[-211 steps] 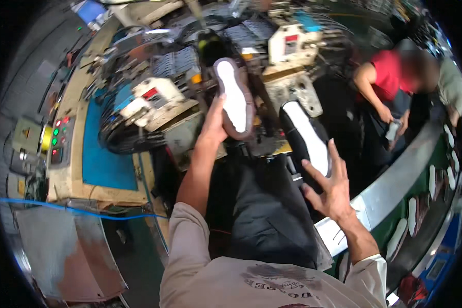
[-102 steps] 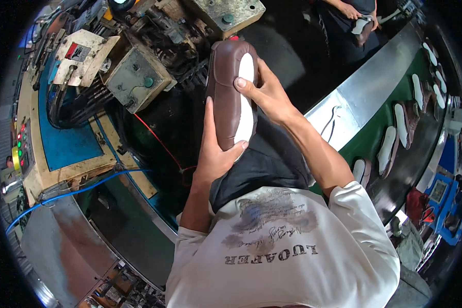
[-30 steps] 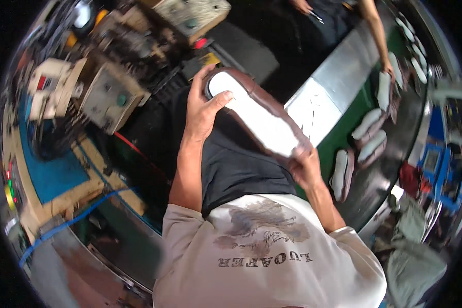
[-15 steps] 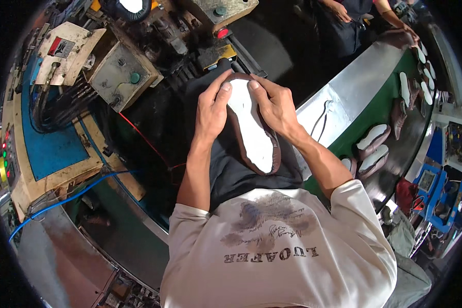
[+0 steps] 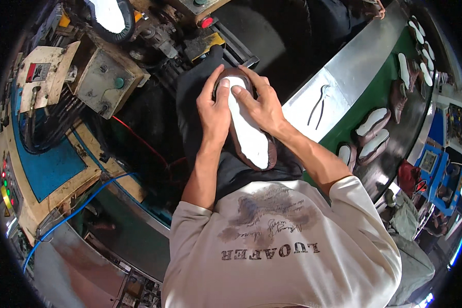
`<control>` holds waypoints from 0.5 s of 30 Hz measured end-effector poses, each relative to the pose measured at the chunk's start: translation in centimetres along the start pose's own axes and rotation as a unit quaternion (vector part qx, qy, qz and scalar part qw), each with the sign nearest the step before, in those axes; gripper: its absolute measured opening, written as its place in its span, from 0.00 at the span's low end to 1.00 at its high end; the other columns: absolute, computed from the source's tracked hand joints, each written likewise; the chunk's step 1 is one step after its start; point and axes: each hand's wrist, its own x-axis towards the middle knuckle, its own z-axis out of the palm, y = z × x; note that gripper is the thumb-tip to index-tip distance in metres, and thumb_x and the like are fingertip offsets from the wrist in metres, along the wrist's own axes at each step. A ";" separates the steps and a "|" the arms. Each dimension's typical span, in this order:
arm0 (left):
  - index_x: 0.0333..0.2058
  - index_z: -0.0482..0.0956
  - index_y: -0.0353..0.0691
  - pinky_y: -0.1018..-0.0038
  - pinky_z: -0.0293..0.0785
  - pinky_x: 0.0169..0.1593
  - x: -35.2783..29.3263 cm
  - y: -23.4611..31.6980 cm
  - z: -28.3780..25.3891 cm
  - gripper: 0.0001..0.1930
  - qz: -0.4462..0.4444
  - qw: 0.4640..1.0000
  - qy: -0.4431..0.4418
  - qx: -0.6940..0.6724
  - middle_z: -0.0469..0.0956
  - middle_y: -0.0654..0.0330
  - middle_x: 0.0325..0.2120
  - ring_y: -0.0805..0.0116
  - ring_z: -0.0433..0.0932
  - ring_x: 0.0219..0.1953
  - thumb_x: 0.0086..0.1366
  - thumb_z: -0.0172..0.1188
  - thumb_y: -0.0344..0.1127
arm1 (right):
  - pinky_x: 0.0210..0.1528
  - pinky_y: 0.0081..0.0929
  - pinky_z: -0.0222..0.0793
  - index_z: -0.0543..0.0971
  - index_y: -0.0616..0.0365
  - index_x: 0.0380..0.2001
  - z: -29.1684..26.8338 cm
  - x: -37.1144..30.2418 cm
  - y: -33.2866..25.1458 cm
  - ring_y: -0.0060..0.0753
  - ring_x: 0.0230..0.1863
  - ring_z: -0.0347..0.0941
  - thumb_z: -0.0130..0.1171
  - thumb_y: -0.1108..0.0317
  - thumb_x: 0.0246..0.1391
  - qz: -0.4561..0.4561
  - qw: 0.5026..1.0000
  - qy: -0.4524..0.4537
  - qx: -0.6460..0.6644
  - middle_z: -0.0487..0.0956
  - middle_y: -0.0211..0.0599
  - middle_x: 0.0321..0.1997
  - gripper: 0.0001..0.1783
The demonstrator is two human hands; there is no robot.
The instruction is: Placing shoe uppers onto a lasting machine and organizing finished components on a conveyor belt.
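Observation:
A brown shoe upper (image 5: 250,136) with a white sole-side insole facing up lies over my lap, one end pointing toward my shirt. My left hand (image 5: 214,105) wraps the far end from the left, its thumb pressed on the white surface. From the right, my right hand (image 5: 259,102) grips the same end, thumb bent over the white surface near the other thumb. Both hands' fingers curl around the brown edge, and their tips are partly hidden beneath it.
To the right, a metal ledge (image 5: 339,77) carries pliers (image 5: 319,105). Beyond it, several brown shoe uppers (image 5: 372,126) lie on a green belt (image 5: 346,128). A machine with a control box (image 5: 105,77) stands at the left, and another shoe form (image 5: 110,20) sits at its top. A blue hose (image 5: 82,203) crosses the lower left.
Both thumbs have shifted on the white surface, the right one now bent inward. More of the shoe's brown far end shows. The view has shifted slightly; the person at upper right is mostly out of sight.

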 end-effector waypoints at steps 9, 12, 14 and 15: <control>0.81 0.50 0.43 0.60 0.64 0.75 -1.9 -3.4 0.5 0.32 -0.029 0.991 -0.056 -0.122 0.64 0.47 0.73 0.53 0.67 0.72 0.86 0.44 0.44 | 0.62 0.44 0.72 0.74 0.63 0.71 0.0 0.3 1.3 0.53 0.57 0.77 0.66 0.50 0.69 0.043 0.998 -0.006 0.035 0.82 0.60 0.54 0.37; 0.81 0.49 0.42 0.60 0.63 0.75 -2.2 -3.8 -0.2 0.34 -0.036 0.988 -0.073 -0.130 0.62 0.46 0.74 0.53 0.65 0.73 0.84 0.49 0.41 | 0.67 0.43 0.71 0.70 0.63 0.74 -0.5 -0.4 1.5 0.51 0.62 0.76 0.65 0.50 0.70 0.061 0.998 -0.029 0.015 0.80 0.58 0.63 0.39; 0.81 0.47 0.41 0.59 0.62 0.76 -1.8 -4.0 -0.6 0.38 -0.058 0.976 -0.096 -0.189 0.61 0.46 0.74 0.53 0.64 0.74 0.82 0.54 0.42 | 0.74 0.40 0.66 0.64 0.62 0.78 -0.7 -1.2 2.1 0.46 0.70 0.72 0.60 0.50 0.74 0.117 0.953 -0.078 0.270 0.74 0.53 0.73 0.40; 0.81 0.47 0.41 0.59 0.63 0.75 -1.8 -3.8 -0.6 0.38 -0.052 0.975 -0.096 -0.196 0.61 0.46 0.74 0.53 0.64 0.74 0.81 0.55 0.42 | 0.78 0.37 0.60 0.60 0.62 0.80 -1.0 -0.8 2.4 0.43 0.75 0.67 0.56 0.50 0.77 0.166 0.881 -0.105 0.431 0.69 0.49 0.78 0.40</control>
